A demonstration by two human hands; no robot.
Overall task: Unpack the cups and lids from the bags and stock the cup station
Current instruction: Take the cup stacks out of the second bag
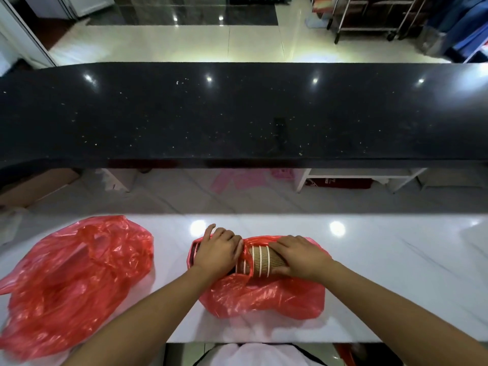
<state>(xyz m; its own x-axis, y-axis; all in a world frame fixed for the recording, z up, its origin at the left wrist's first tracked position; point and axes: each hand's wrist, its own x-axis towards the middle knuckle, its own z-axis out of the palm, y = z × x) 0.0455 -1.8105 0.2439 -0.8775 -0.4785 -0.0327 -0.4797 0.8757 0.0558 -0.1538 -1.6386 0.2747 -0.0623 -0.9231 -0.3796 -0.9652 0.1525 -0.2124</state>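
A stack of brown ribbed paper cups (260,261) with white rims lies on its side inside a red plastic bag (266,297) on the white counter (383,273). My left hand (217,250) grips the stack's left end, where dark lids or cups show through the bag. My right hand (301,256) curls over the right end of the stack. A second red plastic bag (71,281) lies crumpled at the left, its contents hidden.
Behind the white counter rises a raised black granite ledge (237,114) spanning the whole width. Beyond it lie a glossy tiled floor and metal trolleys (369,19) at the far right. The white counter's front edge runs near my body.
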